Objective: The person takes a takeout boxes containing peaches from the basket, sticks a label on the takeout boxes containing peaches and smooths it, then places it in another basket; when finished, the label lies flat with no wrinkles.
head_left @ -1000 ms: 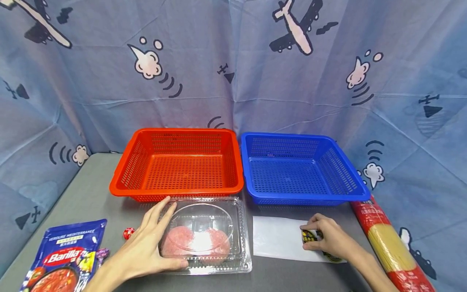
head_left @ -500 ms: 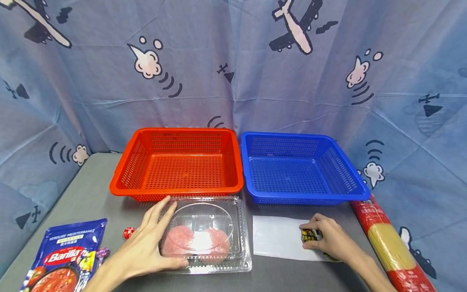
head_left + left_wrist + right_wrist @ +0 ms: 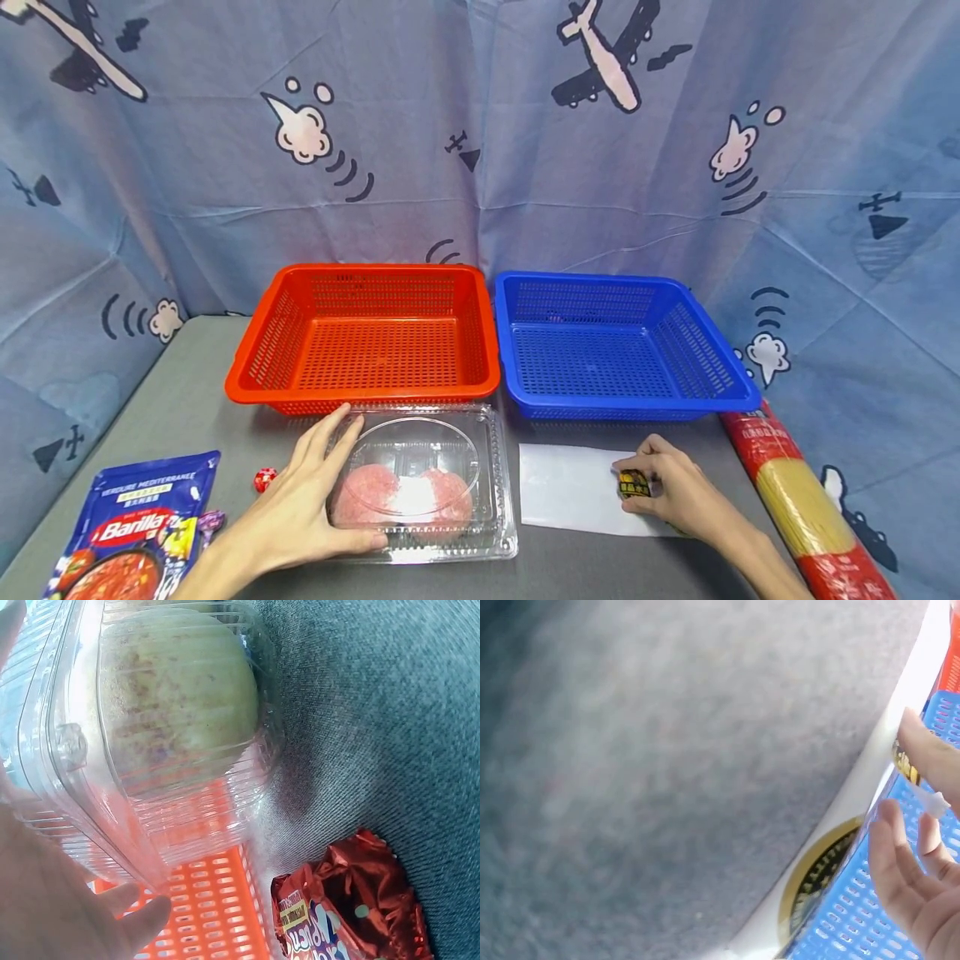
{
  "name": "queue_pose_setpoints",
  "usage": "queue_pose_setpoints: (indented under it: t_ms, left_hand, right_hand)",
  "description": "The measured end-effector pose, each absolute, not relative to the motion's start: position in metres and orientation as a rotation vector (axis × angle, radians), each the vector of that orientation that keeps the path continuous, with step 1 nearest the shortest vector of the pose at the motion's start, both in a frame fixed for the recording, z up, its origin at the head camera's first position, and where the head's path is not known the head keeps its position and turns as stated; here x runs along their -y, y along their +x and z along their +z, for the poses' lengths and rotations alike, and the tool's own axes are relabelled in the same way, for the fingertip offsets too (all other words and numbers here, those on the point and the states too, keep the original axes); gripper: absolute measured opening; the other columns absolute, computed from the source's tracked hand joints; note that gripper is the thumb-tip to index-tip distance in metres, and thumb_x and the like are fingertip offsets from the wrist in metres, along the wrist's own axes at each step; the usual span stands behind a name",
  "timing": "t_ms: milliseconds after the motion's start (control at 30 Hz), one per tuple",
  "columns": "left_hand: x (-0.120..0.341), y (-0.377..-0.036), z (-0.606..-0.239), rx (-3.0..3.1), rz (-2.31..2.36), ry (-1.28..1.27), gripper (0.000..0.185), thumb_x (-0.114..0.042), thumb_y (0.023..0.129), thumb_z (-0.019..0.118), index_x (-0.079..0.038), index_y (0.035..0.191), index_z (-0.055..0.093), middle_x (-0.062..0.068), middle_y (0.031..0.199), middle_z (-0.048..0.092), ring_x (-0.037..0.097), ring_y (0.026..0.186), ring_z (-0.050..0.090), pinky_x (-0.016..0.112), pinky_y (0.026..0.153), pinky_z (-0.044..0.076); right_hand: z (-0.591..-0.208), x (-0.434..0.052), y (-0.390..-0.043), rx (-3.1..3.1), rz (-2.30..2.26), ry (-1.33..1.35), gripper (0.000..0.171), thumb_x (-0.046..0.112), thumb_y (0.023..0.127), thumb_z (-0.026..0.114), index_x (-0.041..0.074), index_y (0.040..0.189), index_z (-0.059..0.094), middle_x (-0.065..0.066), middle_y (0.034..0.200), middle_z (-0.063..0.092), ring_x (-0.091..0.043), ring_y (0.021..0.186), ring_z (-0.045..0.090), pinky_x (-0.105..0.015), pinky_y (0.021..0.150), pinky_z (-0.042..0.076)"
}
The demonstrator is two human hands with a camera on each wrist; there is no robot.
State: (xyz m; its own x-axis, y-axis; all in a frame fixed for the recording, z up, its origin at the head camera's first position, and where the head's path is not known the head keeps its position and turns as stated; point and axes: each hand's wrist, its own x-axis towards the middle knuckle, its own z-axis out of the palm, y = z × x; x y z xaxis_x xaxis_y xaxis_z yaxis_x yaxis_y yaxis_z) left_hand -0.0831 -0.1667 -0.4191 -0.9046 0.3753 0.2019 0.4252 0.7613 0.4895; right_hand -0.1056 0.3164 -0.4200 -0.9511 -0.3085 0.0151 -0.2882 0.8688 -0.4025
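Left grip: your left hand (image 3: 300, 512) clasps the clear box (image 3: 427, 483), fingers spread.
Right grip: your right hand (image 3: 675, 492) pinches a packet (image 3: 633, 483).
Baskets: twelve o'clock.

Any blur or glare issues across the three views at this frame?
Head view: sharp and evenly lit, mild wide-angle bend at the edges, soft glare on the clear clamshell box. Left wrist view: close and soft, glare on the box, candy wrapper readable. Right wrist view: gray table blurred, right hand soft at the frame edge.
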Motion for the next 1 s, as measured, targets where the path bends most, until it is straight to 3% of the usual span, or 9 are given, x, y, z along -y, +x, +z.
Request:
queue_pose_setpoints:
  t_ms: [267, 433, 667, 767, 1000]
  left_hand:
    - [0.166, -0.083, -0.419, 2.866, -0.815, -0.645, 0.128, -0.078, 0.066, 0.079, -0.016, 0.164, 0.025, 0.010, 0.170, 0.017, 0.037, 0.149, 0.026, 0.070, 0.102, 0.046]
    - [0.166, -0.084, -0.419, 2.866, -0.819, -0.646, 0.129, -0.079, 0.066, 0.078, -0.015, 0.163, 0.025, 0.010, 0.170, 0.017, 0.037, 0.149, 0.026, 0.070, 0.102, 0.046]
    - [0.166, -0.084, -0.419, 2.873, -0.809, -0.639, 0.128, -0.079, 0.066, 0.078, -0.015, 0.164, 0.025, 0.009, 0.170, 0.017, 0.036, 0.149, 0.026, 0.070, 0.103, 0.046]
    - [0.165, -0.085, -0.418, 2.876, -0.810, -0.645, 0.128, -0.080, 0.066, 0.077, -0.016, 0.164, 0.025, 0.009, 0.170, 0.017, 0.035, 0.150, 0.026, 0.068, 0.104, 0.047]
    - [0.161, -0.085, -0.416, 2.859, -0.791, -0.665, 0.127, -0.081, 0.067, 0.076, -0.015, 0.163, 0.025, 0.009, 0.169, 0.019, 0.034, 0.149, 0.028, 0.062, 0.104, 0.048]
  right_hand:
    - [-0.419, -0.312, -0.106, -2.974, -0.786, -0.536, 0.033, 0.005, 0.068, 0.092, 0.009, 0.098, 0.081, 0.001, 0.091, 0.055, 0.001, 0.078, 0.051, -0.016, 0.063, 0.054]
    - [-0.416, -0.304, -0.106, -3.000, -0.916, -0.501, 0.027, 0.008, 0.065, 0.094, 0.011, 0.089, 0.081, 0.001, 0.088, 0.056, 0.006, 0.072, 0.049, -0.017, 0.059, 0.051]
    - [-0.403, -0.284, -0.104, -2.823, -1.173, -0.551, 0.033, 0.008, 0.063, 0.096, 0.002, 0.091, 0.080, -0.006, 0.097, 0.056, 0.007, 0.076, 0.055, -0.018, 0.065, 0.059]
    - [-0.399, -0.275, -0.102, -2.764, -1.202, -0.605, 0.029, 0.009, 0.067, 0.094, 0.002, 0.092, 0.080, -0.007, 0.100, 0.056, 0.007, 0.078, 0.058, -0.018, 0.067, 0.060]
    - [-0.386, -0.249, -0.097, -2.843, -1.187, -0.747, 0.016, 0.019, 0.079, 0.089, 0.015, 0.092, 0.081, 0.000, 0.101, 0.054, 0.004, 0.084, 0.061, -0.020, 0.066, 0.060]
